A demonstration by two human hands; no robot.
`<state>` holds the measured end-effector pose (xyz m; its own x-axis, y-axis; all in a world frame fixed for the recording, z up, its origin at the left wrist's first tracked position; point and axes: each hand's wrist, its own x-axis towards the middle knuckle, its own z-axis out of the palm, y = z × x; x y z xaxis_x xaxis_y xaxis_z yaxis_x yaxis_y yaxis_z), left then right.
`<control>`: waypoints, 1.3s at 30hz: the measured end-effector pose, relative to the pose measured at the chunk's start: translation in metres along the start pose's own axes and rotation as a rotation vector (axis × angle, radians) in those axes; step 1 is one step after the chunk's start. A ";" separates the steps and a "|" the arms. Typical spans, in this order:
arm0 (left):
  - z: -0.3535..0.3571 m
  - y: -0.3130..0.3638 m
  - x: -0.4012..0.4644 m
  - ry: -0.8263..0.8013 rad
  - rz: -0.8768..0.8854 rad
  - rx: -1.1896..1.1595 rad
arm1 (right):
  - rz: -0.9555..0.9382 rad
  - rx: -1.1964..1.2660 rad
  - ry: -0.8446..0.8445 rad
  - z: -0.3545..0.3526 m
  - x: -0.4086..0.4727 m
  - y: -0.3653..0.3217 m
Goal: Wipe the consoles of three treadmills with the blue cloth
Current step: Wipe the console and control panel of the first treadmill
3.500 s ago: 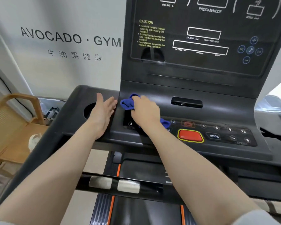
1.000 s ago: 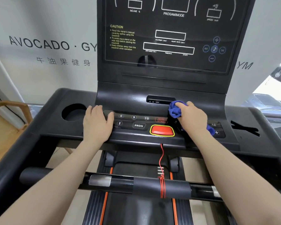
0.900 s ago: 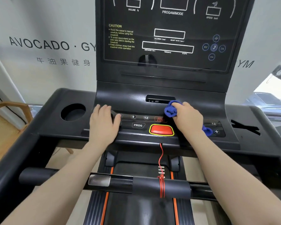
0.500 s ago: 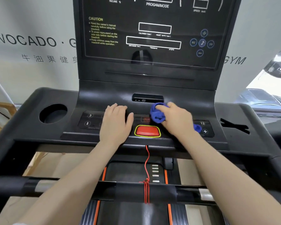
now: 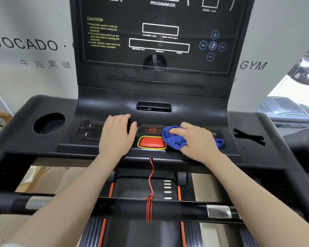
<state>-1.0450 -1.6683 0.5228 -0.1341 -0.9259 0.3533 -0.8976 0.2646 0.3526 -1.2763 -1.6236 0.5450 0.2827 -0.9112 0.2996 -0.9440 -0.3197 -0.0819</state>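
Cup holder: a round, deep recess [image 5: 49, 123] sat at the far left of the matte black plastic deck, holding nothing that could be seen.
Left hand: the left hand [image 5: 117, 135] lay flat on the left half of the button strip, fingers straight and relaxed, grasping nothing; it had slid rightward along the strip since a second before, ending just beside the red button.
Console: the console [image 5: 155, 97] was hard, dark, faintly textured plastic below, with a glossy upright display panel [image 5: 159, 32] above that reflected the room.
Red button: the red button [image 5: 152, 142] was a smooth rounded pad ringed in yellow, with a thin red cord [image 5: 150, 177] hanging from under it to the crossbar.
Blue cloth: the blue cloth [image 5: 174, 139] was soft, bunched and creased, pressed on the strip just right of the red button, touching its edge; a small tail showed beyond the wrist.
Right hand: the right hand [image 5: 197, 139] was curled over the cloth, grasping it against the panel; it had worked leftward from the right end of the strip.
Meaning: the right half of the button strip looked covered, so this console seemed partly wiped, the middle and the display likely remaining.
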 end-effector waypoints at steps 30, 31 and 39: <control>0.012 0.019 0.002 0.057 0.190 -0.020 | 0.474 0.033 0.024 -0.012 -0.011 0.131; 0.012 0.019 0.002 0.052 0.193 -0.019 | 0.487 0.015 0.033 -0.012 -0.012 0.125; 0.008 0.023 0.002 0.018 0.131 -0.038 | 0.206 0.001 -0.043 -0.012 -0.018 -0.001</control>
<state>-1.0692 -1.6661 0.5242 -0.2408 -0.8780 0.4138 -0.8564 0.3928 0.3351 -1.2824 -1.6035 0.5507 0.0903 -0.9676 0.2359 -0.9824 -0.1254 -0.1382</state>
